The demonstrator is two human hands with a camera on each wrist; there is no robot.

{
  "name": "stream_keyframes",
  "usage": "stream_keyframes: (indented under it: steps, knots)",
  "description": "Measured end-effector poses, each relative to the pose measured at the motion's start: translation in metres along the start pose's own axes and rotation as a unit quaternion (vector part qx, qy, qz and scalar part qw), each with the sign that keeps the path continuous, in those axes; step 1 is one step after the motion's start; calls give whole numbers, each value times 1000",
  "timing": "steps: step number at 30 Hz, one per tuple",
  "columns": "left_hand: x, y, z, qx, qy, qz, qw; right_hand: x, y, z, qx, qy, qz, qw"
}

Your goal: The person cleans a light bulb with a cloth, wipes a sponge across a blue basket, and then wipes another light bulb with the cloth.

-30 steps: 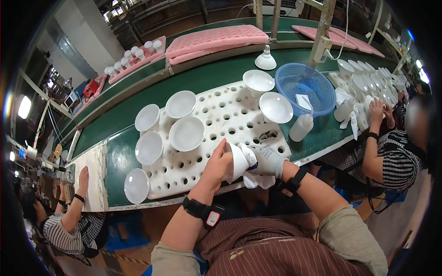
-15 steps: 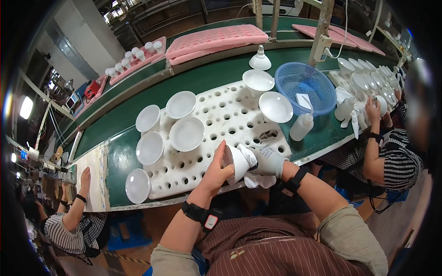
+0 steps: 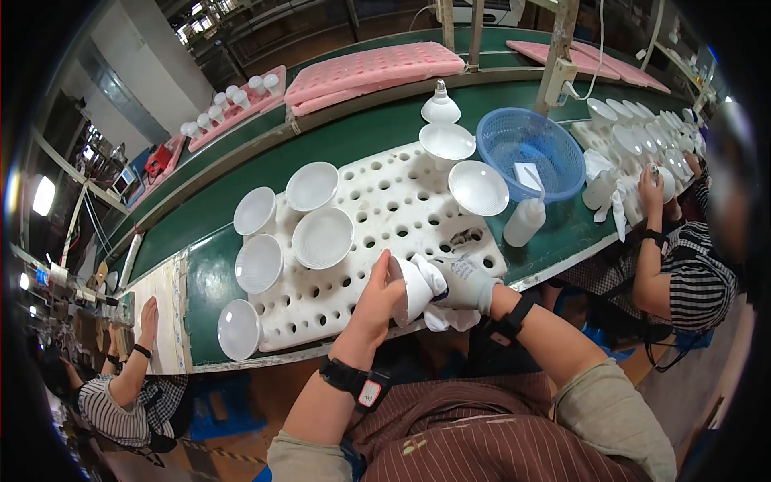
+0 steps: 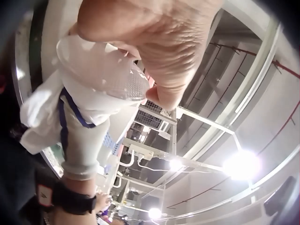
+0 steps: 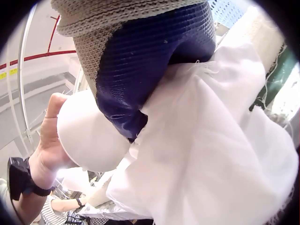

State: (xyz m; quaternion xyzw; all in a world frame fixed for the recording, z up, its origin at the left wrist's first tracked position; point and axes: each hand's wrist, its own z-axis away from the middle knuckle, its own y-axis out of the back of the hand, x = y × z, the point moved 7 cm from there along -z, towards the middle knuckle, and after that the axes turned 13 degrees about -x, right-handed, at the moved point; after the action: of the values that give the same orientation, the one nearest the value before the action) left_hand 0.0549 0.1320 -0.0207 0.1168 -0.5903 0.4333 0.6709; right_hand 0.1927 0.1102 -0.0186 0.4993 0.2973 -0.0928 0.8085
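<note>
Two hands, one white reflector lamp between them. Head view: lamp held at the near edge of the perforated foam tray, tipped sideways, wide face toward 9 o'clock. Bare left hand spread fairly wide round the flared end; gloved right hand closed on a white cloth bunched over the narrow end at 3 o'clock. From the lamp: five face-up lamps between 8 and 11 o'clock, two more between 12 and 1, squeeze bottle at 2, blue basket at 1. Left wrist view: ridged, translucent lens face under the palm, fingers bent over the rim; some fingertips hidden. Right wrist view: blue-coated glove fingers bent into the cloth, lamp at 9 o'clock; cannot tell how tightly they press. Judgement: step in hand looks like wiping the lamp's outside. Next move probably calls for turning it against the cloth, left grip steady on the rim, then freeing the cloth before seating it in a tray hole.
</note>
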Motion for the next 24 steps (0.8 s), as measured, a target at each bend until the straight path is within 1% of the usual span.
stream_keyframes:
  steps: [1,3,5,7,9,10,11,12,13,14,16,18,20,22,23,24]
  knots:
    - [1,-2,3,-27,-14,-53,998,-2,2,1,0,2,-2,1000]
    - [1,0,4,-26,-23,-70,997,-4,4,2,-13,-21,10,1000]
    - [5,-3,2,-27,-34,-85,995,-6,5,2,-9,-13,0,1000]
    - [7,-3,-5,29,41,47,998,-8,7,2,-4,-6,-8,1000]
    - [11,-5,-9,36,47,66,996,-7,6,2,-17,-32,-15,999]
    - [10,-5,-9,45,54,83,994,-4,4,1,-17,-33,-14,999]
    - [7,-1,-11,44,54,83,994,-2,1,-2,-3,-11,-8,1000]
    - [4,3,-15,21,52,58,997,-4,2,-3,12,11,-2,1000]
    - [2,4,-16,-2,50,33,998,-2,1,-2,13,10,-3,1000]
    - [-5,4,-12,-3,51,32,998,-3,2,0,14,12,0,1000]
    - [1,0,0,3,-20,-45,999,-1,0,0,14,15,3,1000]
    - [3,-1,5,1,-25,-55,998,-3,1,-1,35,33,-6,999]
    - [5,-2,4,-1,-30,-64,998,-6,4,2,22,21,-13,999]
    - [2,2,-7,29,30,37,998,-9,7,4,10,8,-18,1000]
    - [8,1,-11,28,29,38,998,-10,8,4,5,1,-15,1000]
    - [12,-1,-14,35,50,65,996,-10,9,4,0,-6,-11,1000]
